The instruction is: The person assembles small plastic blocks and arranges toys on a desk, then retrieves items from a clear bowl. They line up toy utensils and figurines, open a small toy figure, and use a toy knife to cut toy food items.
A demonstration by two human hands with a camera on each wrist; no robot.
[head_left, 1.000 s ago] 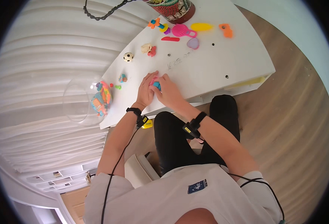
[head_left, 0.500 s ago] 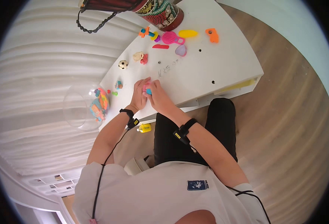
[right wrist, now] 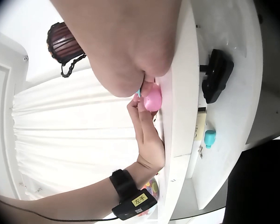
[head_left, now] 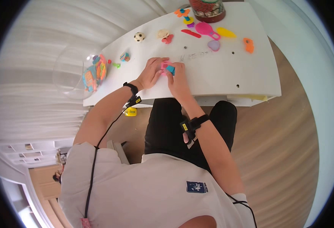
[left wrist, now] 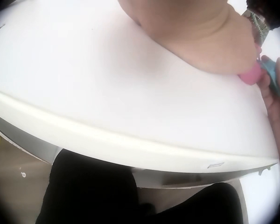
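Observation:
At the near part of the white table (head_left: 208,78), both hands meet around a small pink toy (right wrist: 153,99) with a rounded side. My left hand (head_left: 151,73) grips it from the left, its fingers bent over the far side. A flat blue piece (head_left: 170,69) lies against the pink toy, pinched between the thumb and fingers of my right hand (head_left: 180,83). In the left wrist view the blue piece (left wrist: 272,77) shows at the right edge, while the left palm covers much of the pink toy.
Farther back lie a toy soccer ball (head_left: 139,37), a pink hairbrush (head_left: 206,29), a red toy knife (head_left: 191,33) and an orange toy (head_left: 248,45). A clear bowl (head_left: 66,72) with colourful toys stands left. A patterned drum (head_left: 208,11) stands at the back.
The head view has turned, so the table sits differently in the picture. Both hands stay at the pink toy, and more of the blue piece shows between them.

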